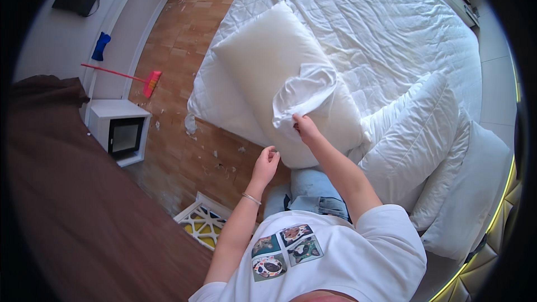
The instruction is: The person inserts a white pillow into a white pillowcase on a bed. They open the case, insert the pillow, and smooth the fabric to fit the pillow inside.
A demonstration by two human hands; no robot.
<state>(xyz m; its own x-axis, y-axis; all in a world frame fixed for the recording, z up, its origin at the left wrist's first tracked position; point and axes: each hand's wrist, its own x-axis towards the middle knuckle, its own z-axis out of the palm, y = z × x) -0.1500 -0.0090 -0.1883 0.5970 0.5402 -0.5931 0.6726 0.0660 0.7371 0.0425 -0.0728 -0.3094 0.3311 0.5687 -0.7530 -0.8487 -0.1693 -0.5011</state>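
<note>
A plump white pillow (pixel 268 50) lies across the near corner of the bed. On its near half rests a bunched white cloth (pixel 306 92), possibly a pillowcase. My right hand (pixel 307 130) grips the near edge of this cloth with thumb and fingers pinched together. My left hand (pixel 267 162) hovers beside the pillow's near left corner, fingers curled loosely, with nothing visible in it. A bracelet circles the left wrist. Under the pillow spreads a quilted white mattress cover (pixel 390 29), wrinkled over much of the bed.
Several white pillows (pixel 411 142) lean together at the right by the padded headboard (pixel 482 260). Left are a white cabinet (pixel 119 113), a red broom (pixel 152 84) and a brown curtain (pixel 84 197). Scraps litter the wooden floor (pixel 180 142); a latticed white frame (pixel 205 222) stands near my left forearm.
</note>
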